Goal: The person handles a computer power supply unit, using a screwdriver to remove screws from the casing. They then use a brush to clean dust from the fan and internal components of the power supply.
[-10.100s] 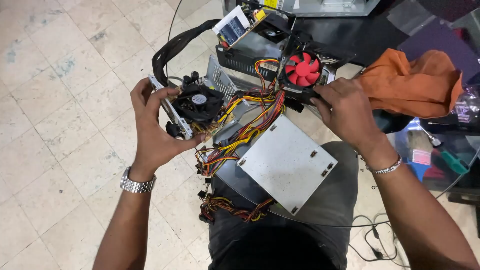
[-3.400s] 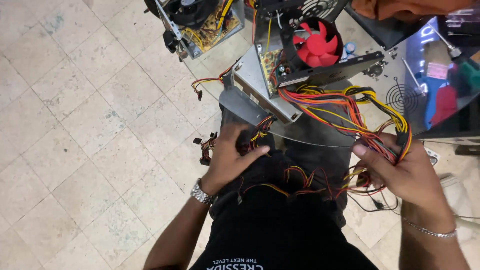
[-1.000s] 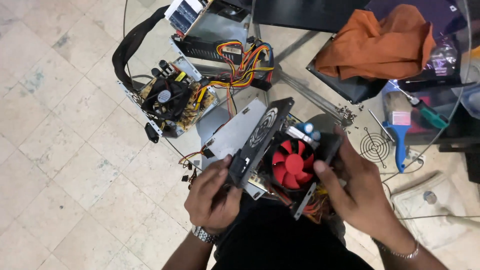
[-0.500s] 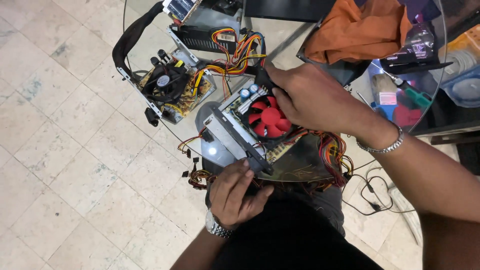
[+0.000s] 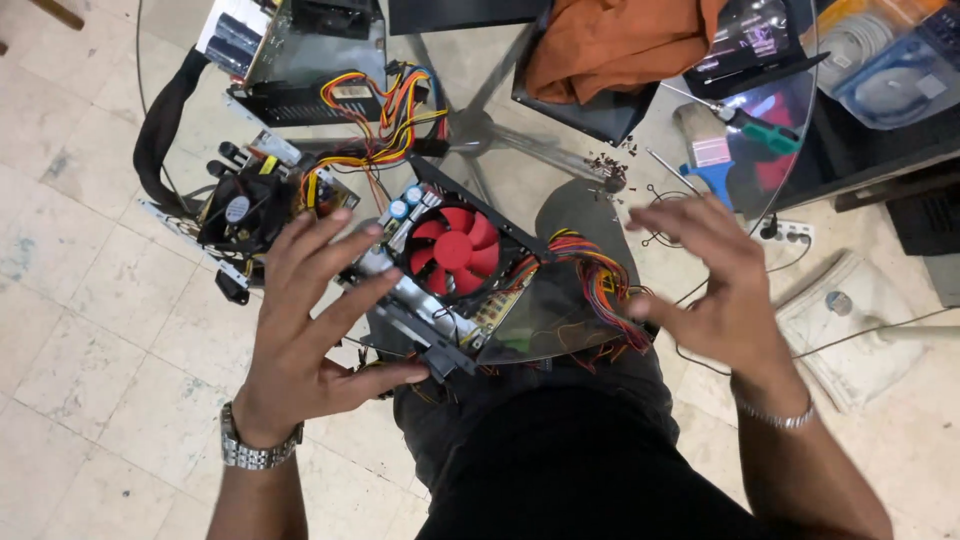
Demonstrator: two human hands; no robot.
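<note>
Power supply (image 5: 455, 250), lid off and red fan facing up; sat tilted on the lap against the near rim of the glass table (image 5: 800, 130). Touched on its left side by the left hand (image 5: 310, 320), fingers spread, fingertips on the metal frame and thumb at the lower corner; gripped by nothing firmer than that. Right hand (image 5: 710, 280) likewise splayed wide, empty, hovering just beside the bundle of coloured wires (image 5: 600, 290) spilling off to the right. Best steadied, by the look of it, with both palms on the metal sides, clear of fan blades and circuit board, and kept level on so uneven a perch. Crowded on the left by a second opened unit with a black fan (image 5: 240, 210); hemmed in behind by an orange cloth (image 5: 610, 40) and a blue brush (image 5: 715, 165). Open room only over the tiled floor toward the lower left; wires apt to snag if swung right.
</note>
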